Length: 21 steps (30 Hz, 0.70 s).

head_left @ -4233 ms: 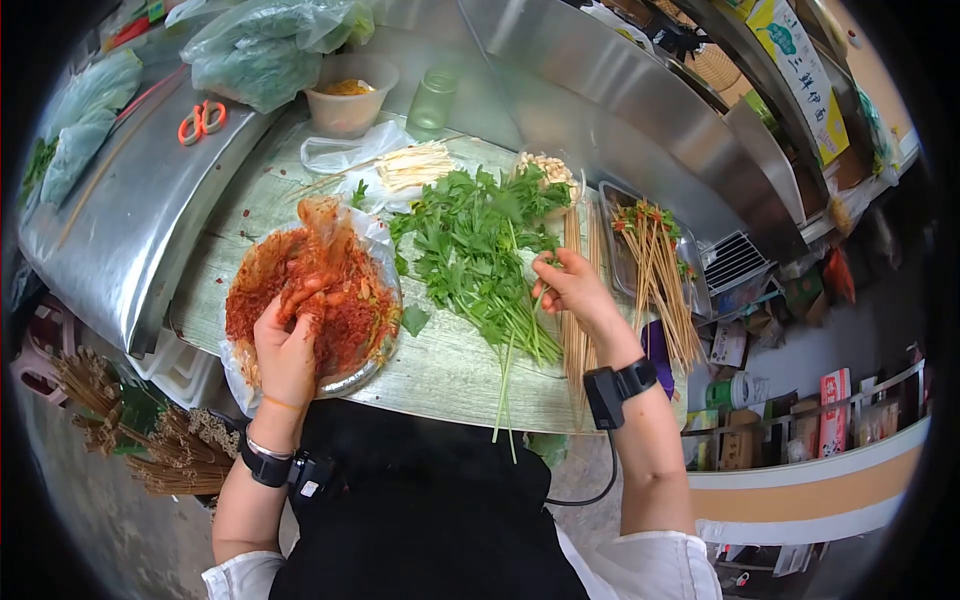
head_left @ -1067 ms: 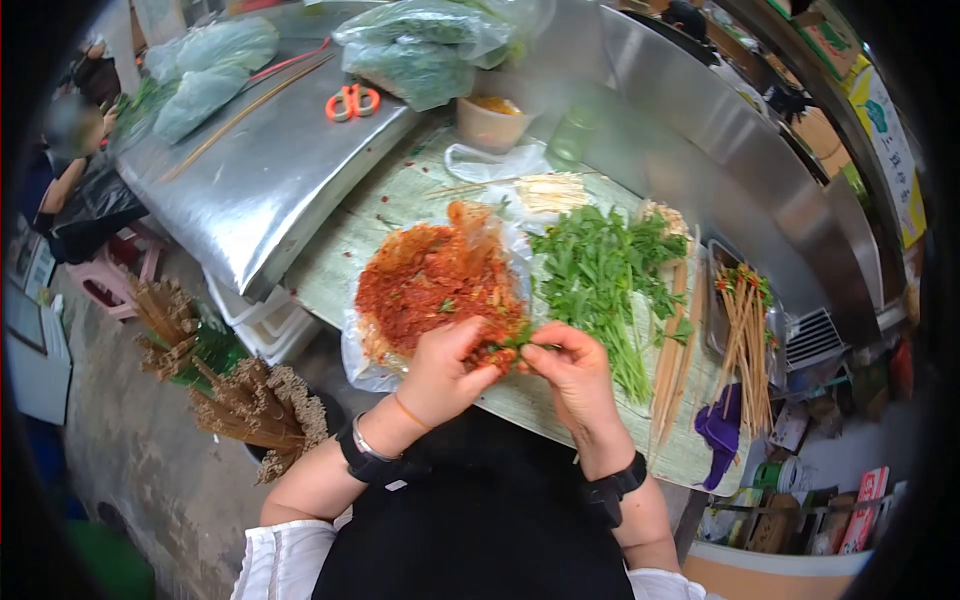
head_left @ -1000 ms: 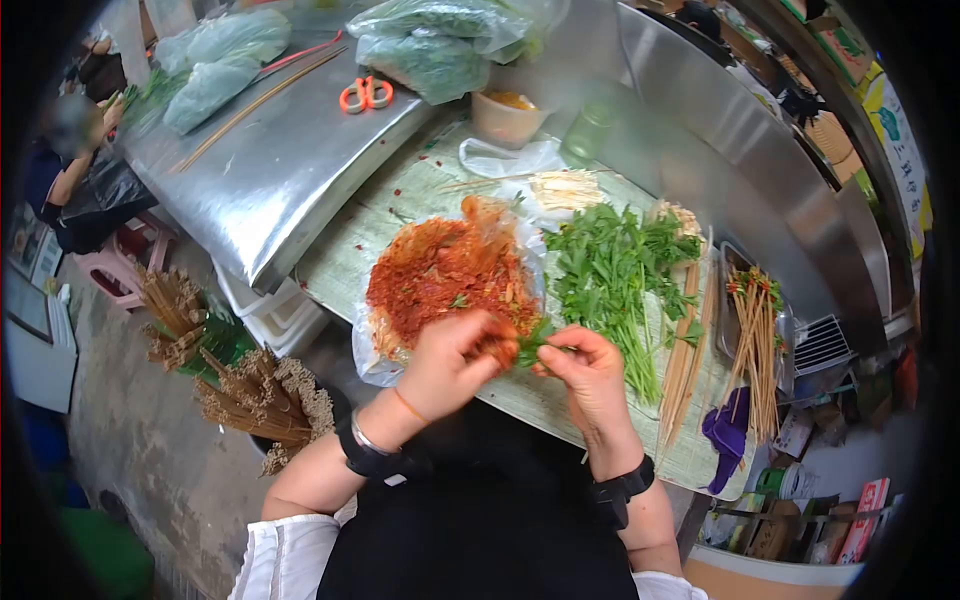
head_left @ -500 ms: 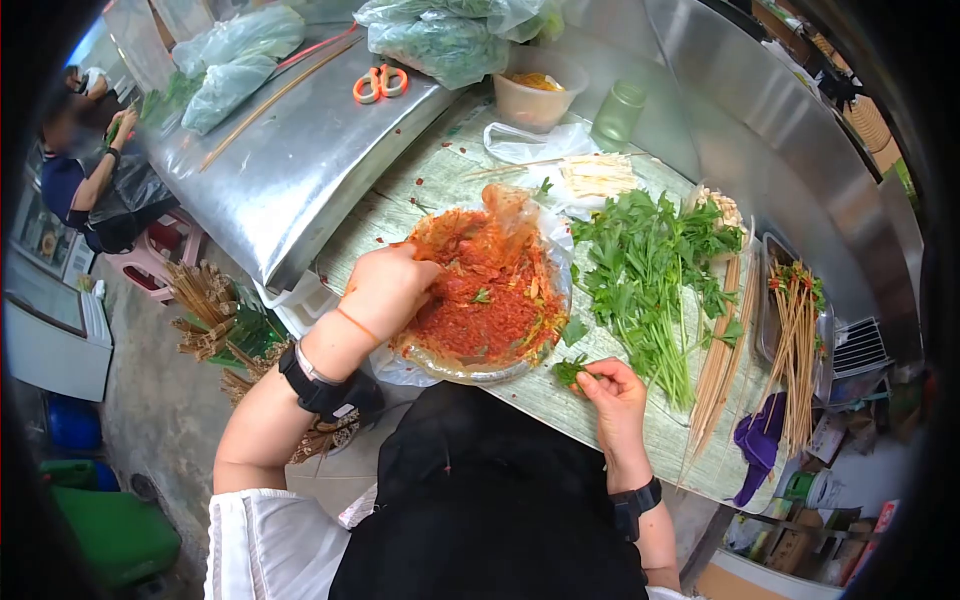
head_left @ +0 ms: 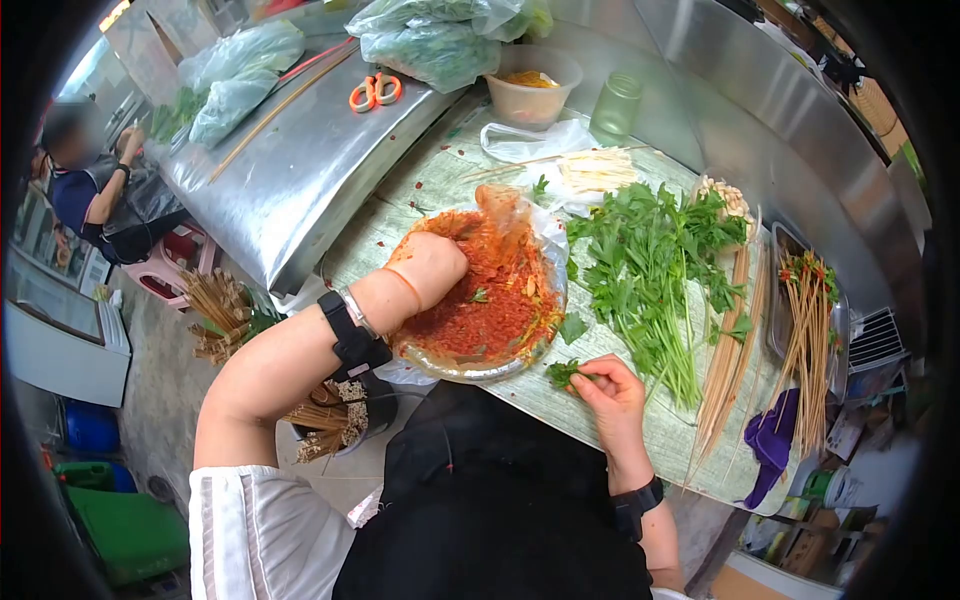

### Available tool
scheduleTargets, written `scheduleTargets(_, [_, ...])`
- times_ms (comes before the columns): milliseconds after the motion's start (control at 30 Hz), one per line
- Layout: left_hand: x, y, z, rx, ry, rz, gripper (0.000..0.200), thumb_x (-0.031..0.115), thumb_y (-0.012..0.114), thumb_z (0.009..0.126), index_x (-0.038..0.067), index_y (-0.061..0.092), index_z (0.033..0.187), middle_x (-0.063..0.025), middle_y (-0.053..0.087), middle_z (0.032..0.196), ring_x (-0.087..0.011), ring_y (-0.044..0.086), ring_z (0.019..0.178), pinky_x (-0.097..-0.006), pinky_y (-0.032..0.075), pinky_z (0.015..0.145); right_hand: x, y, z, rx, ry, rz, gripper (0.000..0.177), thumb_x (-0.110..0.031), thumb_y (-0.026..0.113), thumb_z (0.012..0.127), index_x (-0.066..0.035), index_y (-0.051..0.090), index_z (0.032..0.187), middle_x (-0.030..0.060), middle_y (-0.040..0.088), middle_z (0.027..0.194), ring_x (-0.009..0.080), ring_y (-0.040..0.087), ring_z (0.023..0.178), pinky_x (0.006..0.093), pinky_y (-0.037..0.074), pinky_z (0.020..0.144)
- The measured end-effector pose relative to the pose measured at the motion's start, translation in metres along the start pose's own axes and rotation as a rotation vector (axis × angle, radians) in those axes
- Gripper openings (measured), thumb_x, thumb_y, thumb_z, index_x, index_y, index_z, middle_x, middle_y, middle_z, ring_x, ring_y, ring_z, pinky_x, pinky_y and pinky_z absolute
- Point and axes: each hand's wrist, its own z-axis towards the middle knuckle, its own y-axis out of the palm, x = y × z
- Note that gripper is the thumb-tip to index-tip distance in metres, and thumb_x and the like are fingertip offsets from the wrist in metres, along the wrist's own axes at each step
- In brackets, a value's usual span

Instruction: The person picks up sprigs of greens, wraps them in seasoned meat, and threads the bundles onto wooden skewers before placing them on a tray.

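My left hand [head_left: 432, 272] reaches into a plastic-lined bowl [head_left: 480, 372] of red chili paste [head_left: 480, 320]; its fingers are curled down into the paste, and what they hold is hidden. My right hand [head_left: 612, 392], at the table's front edge just right of the bowl, pinches a small bunch of green leaves [head_left: 563, 374]. Leafy green stalks [head_left: 640, 270] lie right of the bowl. Beside them are bare wooden skewers [head_left: 728, 350]. Farther right, skewers with red and green food on their tips [head_left: 808, 310] rest on a metal tray [head_left: 838, 335].
A steel surface [head_left: 300, 150] at the back left bears orange-handled scissors [head_left: 375, 92] and bagged greens. Behind the bowl stand a plastic tub [head_left: 533, 95] and a green jar [head_left: 616, 106]. A purple cloth [head_left: 773, 445] hangs at the right edge. A person [head_left: 90, 190] sits far left.
My left hand has moved right and farther over the paste, from the bowl's left rim. My right hand has barely moved and still pinches the leaves. The view has shifted slightly.
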Motion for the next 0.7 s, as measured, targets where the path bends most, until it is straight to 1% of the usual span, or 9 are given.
scheduleTargets(133, [-0.007,0.002,-0.002,0.165,0.116,-0.103,0.011,0.011,0.059,0.066,0.012,0.068,0.072,-0.0083,0.065,0.072,-0.025,0.065,0.067,-0.0373,0.05,0.053,0.001,0.0,-0.001,0.004,-0.02,-0.006,0.009,0.009,0.059,0.078,0.004,0.057,0.085,0.0062,0.052,0.087,0.0131,0.057,0.077,0.0249,0.051,0.071])
scheduleTargets(233, [0.004,0.001,0.004,0.088,0.037,-0.033,0.011,0.015,0.063,0.065,0.01,0.068,0.073,-0.0101,0.066,0.076,-0.0263,0.065,0.07,-0.0369,0.051,0.057,0.002,0.001,-0.001,-0.008,-0.033,-0.013,0.009,0.009,0.059,0.078,0.004,0.057,0.086,0.0062,0.053,0.087,0.013,0.058,0.077,0.0248,0.051,0.071])
scheduleTargets(333, [0.006,-0.021,0.005,-0.116,0.031,-0.077,0.015,0.02,0.065,0.065,0.008,0.068,0.075,-0.0113,0.066,0.079,-0.0265,0.065,0.074,-0.0343,0.051,0.063,0.002,-0.001,-0.001,-0.009,-0.023,-0.005,0.01,0.009,0.059,0.078,0.003,0.057,0.086,0.0058,0.054,0.087,0.0129,0.058,0.076,0.0245,0.051,0.071])
scheduleTargets(433, [-0.006,-0.024,0.0,-0.06,-0.074,-0.351,0.019,0.024,0.065,0.066,0.007,0.068,0.076,-0.0122,0.066,0.075,-0.0272,0.064,0.075,-0.0321,0.05,0.065,0.002,-0.003,-0.001,-0.016,0.017,0.014,0.01,0.01,0.06,0.077,0.005,0.057,0.085,0.006,0.051,0.089,0.0154,0.059,0.081,0.027,0.052,0.073])
scheduleTargets(500, [-0.02,-0.023,0.0,0.051,-0.08,-0.841,0.021,0.023,0.063,0.069,0.008,0.068,0.083,-0.011,0.065,0.072,-0.0229,0.064,0.07,-0.0322,0.049,0.064,0.003,-0.004,-0.001,-0.018,0.014,0.037,0.009,0.01,0.06,0.078,0.005,0.057,0.085,0.0058,0.051,0.089,0.0154,0.059,0.081,0.0273,0.052,0.074])
scheduleTargets(533, [-0.028,-0.027,-0.003,-0.064,-0.046,-1.064,0.021,0.017,0.06,0.073,0.005,0.067,0.088,-0.009,0.066,0.072,-0.0155,0.06,0.062,-0.0288,0.048,0.06,0.003,-0.004,-0.002,-0.015,0.009,0.039,0.009,0.01,0.06,0.078,0.005,0.057,0.085,0.0058,0.051,0.089,0.0154,0.059,0.081,0.0273,0.052,0.074])
scheduleTargets(567, [-0.031,-0.028,-0.007,-0.06,-0.044,-1.06,0.021,0.017,0.06,0.073,0.005,0.067,0.088,-0.009,0.066,0.072,-0.0155,0.06,0.062,-0.0288,0.048,0.06,0.002,-0.004,-0.002,-0.02,0.006,0.03,0.01,0.009,0.059,0.078,0.004,0.057,0.086,0.0057,0.053,0.088,0.0142,0.059,0.079,0.0257,0.051,0.073])
scheduleTargets(633, [-0.032,-0.027,-0.017,-0.28,-0.15,-1.655,0.018,0.009,0.055,0.077,0.003,0.066,0.09,-0.0063,0.066,0.074,-0.0083,0.055,0.057,-0.0232,0.045,0.054,0.002,-0.003,-0.001,-0.029,0.0,0.025,0.01,0.008,0.059,0.079,0.003,0.057,0.087,0.0057,0.054,0.087,0.013,0.059,0.077,0.0242,0.05,0.072])
scheduleTargets(700, [-0.029,-0.024,-0.022,-0.334,-0.146,-1.802,0.022,0.003,0.05,0.079,0.0,0.064,0.097,-0.0087,0.067,0.081,-0.0061,0.052,0.055,-0.0193,0.042,0.05,0.003,-0.003,-0.001,-0.032,-0.013,0.014,0.01,0.008,0.059,0.079,0.003,0.057,0.087,0.0055,0.054,0.087,0.0129,0.059,0.077,0.024,0.05,0.072])
